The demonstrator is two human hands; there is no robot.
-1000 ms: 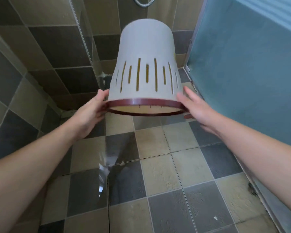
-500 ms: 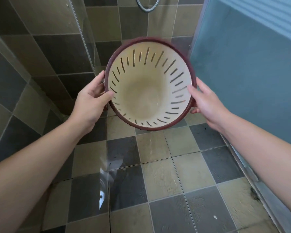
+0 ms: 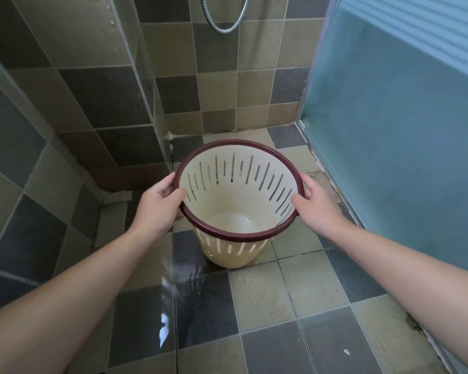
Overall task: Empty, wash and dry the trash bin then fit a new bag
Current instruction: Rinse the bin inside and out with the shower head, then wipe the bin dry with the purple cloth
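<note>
The trash bin (image 3: 235, 209) is cream plastic with vertical slots in its wall and a dark red rim. It is upright, mouth up, low over the tiled floor, and its inside looks empty and wet. My left hand (image 3: 157, 203) grips the rim on the left side, thumb inside. On the opposite side my right hand (image 3: 315, 203) holds the rim, fingers over the edge. Whether the bin's base touches the floor I cannot tell.
The wet checkered floor tiles (image 3: 257, 298) spread below. A glass shower panel (image 3: 135, 76) stands at left, a frosted blue door (image 3: 389, 130) at right. A metal shower hose (image 3: 224, 25) loops on the far tiled wall.
The bin went from upside down and held high, through tilted with its mouth toward me, to upright and low near the floor. Both hands stayed on the rim.
</note>
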